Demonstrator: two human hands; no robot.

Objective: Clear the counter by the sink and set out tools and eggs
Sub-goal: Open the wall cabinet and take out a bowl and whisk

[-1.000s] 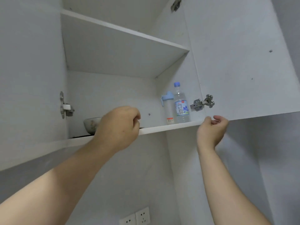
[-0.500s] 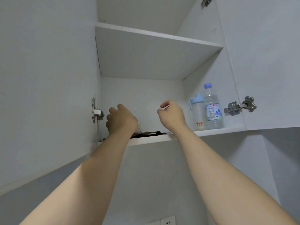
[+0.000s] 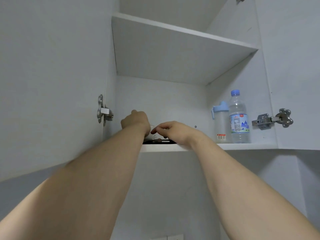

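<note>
Both my arms reach up into an open white wall cabinet. On its lower shelf a pale patterned bowl stands on a flat black thing at the shelf's front edge. My hands hide most of the bowl. My left hand is against the bowl's left side, with its fingers curled out of sight behind it. From the right, my right hand curls its thumb and fingers over the bowl's rim.
A clear water bottle with a blue cap and a blue-lidded cup stand at the shelf's right end. The upper shelf looks bare. Both doors hang open, with metal hinges at left and right. Wall sockets sit below.
My right hand left the right door's edge and came in to the bowl's right side. My left hand reached deeper onto the shelf. The view swung right and closer.
</note>
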